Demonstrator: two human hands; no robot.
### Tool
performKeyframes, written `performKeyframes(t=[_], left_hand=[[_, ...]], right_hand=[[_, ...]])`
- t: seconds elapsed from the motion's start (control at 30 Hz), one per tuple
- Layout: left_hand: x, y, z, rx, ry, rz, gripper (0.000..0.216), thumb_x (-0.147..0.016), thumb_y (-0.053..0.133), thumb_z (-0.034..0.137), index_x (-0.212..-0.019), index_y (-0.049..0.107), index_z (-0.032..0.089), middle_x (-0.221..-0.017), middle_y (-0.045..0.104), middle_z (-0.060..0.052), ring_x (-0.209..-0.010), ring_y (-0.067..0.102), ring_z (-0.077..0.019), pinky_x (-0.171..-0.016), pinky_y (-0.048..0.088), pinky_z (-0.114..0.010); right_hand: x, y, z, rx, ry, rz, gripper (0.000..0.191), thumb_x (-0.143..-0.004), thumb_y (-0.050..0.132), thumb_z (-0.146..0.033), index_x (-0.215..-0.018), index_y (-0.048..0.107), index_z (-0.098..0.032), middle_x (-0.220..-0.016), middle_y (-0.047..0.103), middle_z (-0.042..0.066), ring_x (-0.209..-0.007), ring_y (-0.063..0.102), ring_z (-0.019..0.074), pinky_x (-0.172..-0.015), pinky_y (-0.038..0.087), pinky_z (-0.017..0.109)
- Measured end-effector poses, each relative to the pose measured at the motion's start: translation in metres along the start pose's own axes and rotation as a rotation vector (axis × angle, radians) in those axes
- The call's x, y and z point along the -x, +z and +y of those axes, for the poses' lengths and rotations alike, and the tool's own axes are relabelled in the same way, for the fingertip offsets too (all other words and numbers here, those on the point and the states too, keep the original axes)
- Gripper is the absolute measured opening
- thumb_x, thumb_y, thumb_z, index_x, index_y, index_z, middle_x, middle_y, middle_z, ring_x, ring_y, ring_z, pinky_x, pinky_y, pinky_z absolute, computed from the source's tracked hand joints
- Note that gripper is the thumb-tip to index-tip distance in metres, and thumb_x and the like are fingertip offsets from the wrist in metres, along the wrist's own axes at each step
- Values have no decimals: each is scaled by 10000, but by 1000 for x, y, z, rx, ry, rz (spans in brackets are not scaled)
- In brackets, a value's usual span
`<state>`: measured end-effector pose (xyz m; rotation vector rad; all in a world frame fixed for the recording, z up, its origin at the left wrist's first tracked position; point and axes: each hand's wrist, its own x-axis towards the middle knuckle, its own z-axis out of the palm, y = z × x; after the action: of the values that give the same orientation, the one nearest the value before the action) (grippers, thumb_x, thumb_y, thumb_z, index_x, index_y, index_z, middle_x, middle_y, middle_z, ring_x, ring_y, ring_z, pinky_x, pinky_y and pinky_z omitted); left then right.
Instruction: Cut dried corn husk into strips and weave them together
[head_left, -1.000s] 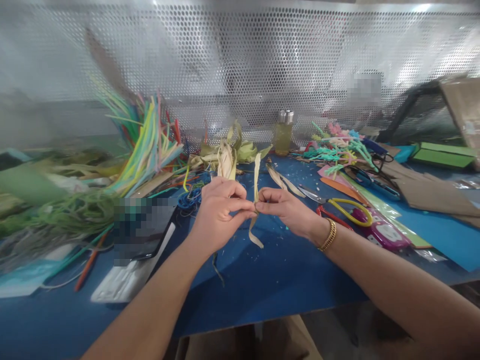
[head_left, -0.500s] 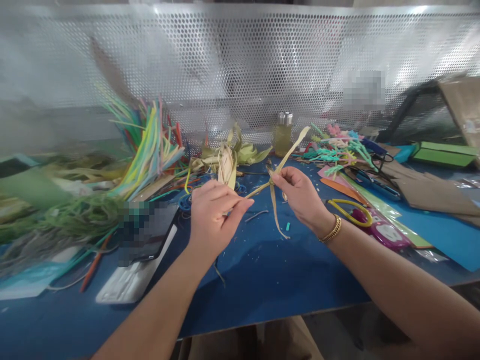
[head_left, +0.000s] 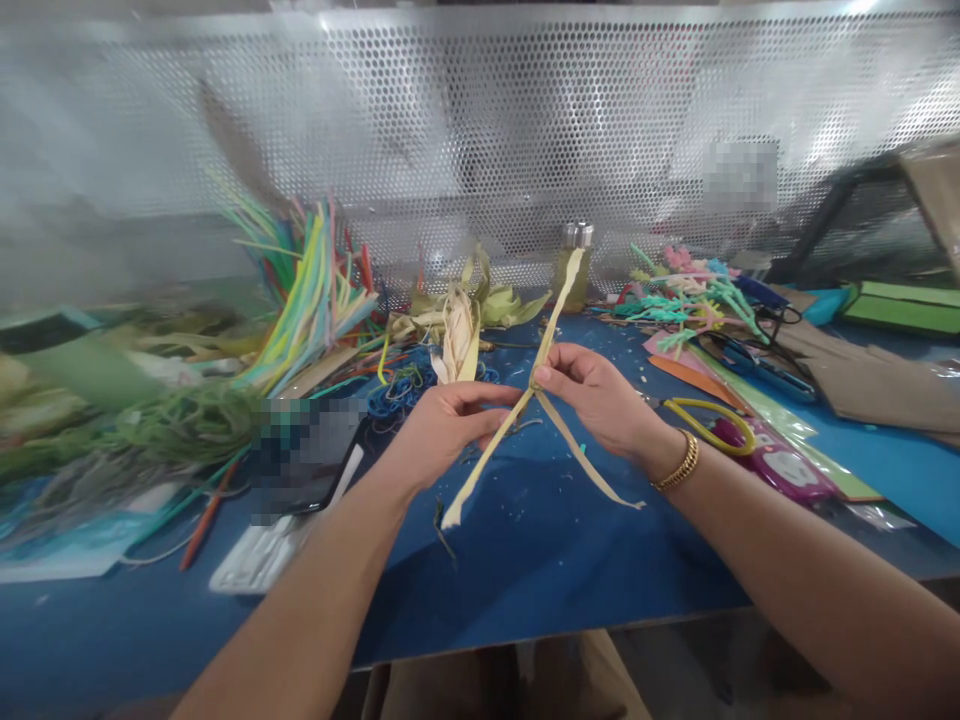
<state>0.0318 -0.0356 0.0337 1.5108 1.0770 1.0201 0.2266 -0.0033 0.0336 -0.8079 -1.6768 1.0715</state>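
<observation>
Pale yellow corn husk strips (head_left: pixel 553 325) meet at a small knot in front of me, with one end pointing up and two hanging down to either side. My right hand (head_left: pixel 600 395), a gold chain bracelet at its wrist, pinches the strips at the knot between thumb and forefinger. Just left of the knot, the fingertips of my left hand (head_left: pixel 457 425) close around the lower left strip; its tail hangs below them. Behind my left hand stands a bunch of dried corn husk (head_left: pixel 456 335), with greener husk leaves (head_left: pixel 510 305) beside it.
Yellow-handled scissors (head_left: pixel 712 425) and a purple case (head_left: pixel 784 465) lie right of my wrist. Colourful pipe cleaners (head_left: pixel 304 300) and a phone (head_left: pixel 311 460) are at left. A jar (head_left: pixel 576 275) stands near the perforated metal screen (head_left: pixel 517 130). Cardboard (head_left: pixel 862 370) lies at far right.
My left hand has turned and moved slightly down, freeing the end of its strip, which now hangs below. The upper strip stands more upright, and the right-hand tail swings further right.
</observation>
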Motion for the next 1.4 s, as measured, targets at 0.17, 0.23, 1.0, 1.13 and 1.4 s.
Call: performKeyframes(t=[0.17,0.23,1.0,1.13,1.4], left_hand=[[-1,11,-3,-12,42,81,149,-722,740,307,-813,754,190,-633,682,-12,-541,596,-123,-535,449,-230],[-1,15,-5,1,39,108,147,-724,739,315,-782,747,180,-596,669,-10,-549,605,-128,-518,442,-217],[-4,24,-10,324,-79,194,240,-610,842,291,-787,751,156,-649,686,-17,-556,616,-103,-513,464,-191],[-5,23,-14,338,-96,199,272,-602,850,292,-821,751,164,-670,696,-18,-570,628,-100,-491,438,-170],[-6,24,-15,291,-58,186,241,-663,812,287,-855,748,156,-603,670,-3,-546,604,-93,-506,451,-174]], right_hand=[[2,11,6,23,3,-62,281,-847,622,-435,-743,532,-189,-687,509,-35,-619,439,94,-592,384,243],[2,12,9,54,9,-50,259,-852,614,-436,-783,572,-189,-736,579,-12,-665,511,111,-634,427,257],[2,11,3,-263,178,44,166,-776,703,-336,-846,665,-190,-829,665,12,-755,602,132,-747,482,307],[4,12,1,-197,49,50,100,-767,709,-264,-788,657,-181,-802,656,4,-740,589,115,-744,476,291],[6,11,-5,142,29,36,59,-758,644,-153,-814,660,-161,-721,644,2,-646,580,117,-609,461,267]])
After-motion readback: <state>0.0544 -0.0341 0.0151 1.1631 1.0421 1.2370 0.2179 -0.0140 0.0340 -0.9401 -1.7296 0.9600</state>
